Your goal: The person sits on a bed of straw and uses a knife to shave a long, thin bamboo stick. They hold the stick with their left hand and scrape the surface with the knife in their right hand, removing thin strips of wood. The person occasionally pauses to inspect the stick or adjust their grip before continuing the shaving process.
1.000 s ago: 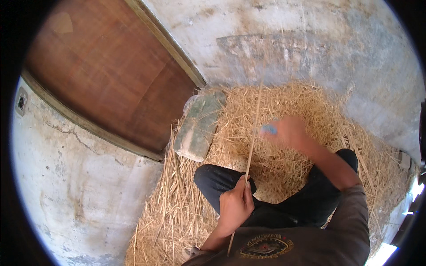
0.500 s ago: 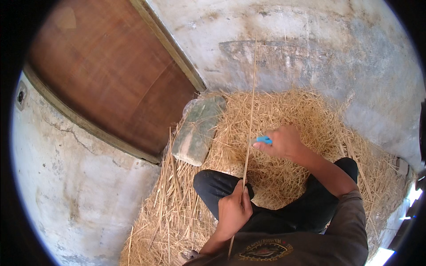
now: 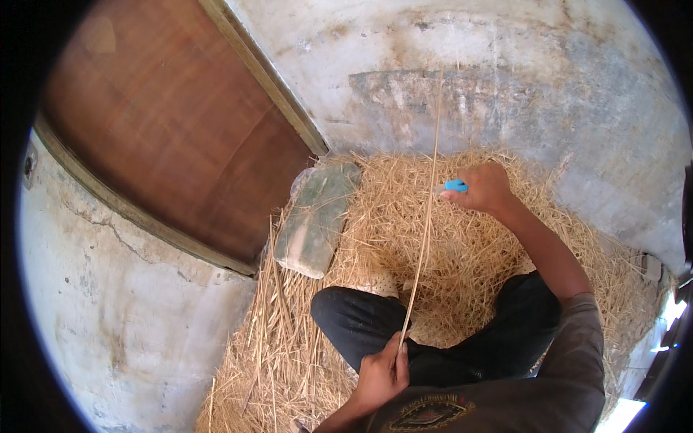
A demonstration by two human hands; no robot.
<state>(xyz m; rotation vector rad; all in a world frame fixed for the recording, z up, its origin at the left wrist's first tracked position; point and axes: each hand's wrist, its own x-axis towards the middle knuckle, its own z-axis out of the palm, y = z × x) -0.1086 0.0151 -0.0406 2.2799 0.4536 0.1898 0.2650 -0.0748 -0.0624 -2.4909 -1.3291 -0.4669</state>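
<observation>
A long, thin bamboo strip (image 3: 424,238) rises from my lap toward the wall, slightly bowed and leaning right at its top. My left hand (image 3: 382,372) pinches its lower part between thumb and fingers, above my left thigh. Out over the straw, my right hand (image 3: 485,187) is closed around a small knife with a blue handle (image 3: 456,185). The short blade points left, and its tip is at or very near the strip. Whether the edge is cutting in cannot be made out.
Straw-like shavings (image 3: 462,252) cover the floor around my crossed legs. Longer loose strips (image 3: 289,325) lie to the left. A worn greenish slab (image 3: 317,216) rests beside the brown door (image 3: 180,123). A stained plaster wall (image 3: 505,86) stands ahead.
My right hand with the knife has moved up and right, farther out along the strip. My left hand has come slightly lower, and the strip's top has swung right.
</observation>
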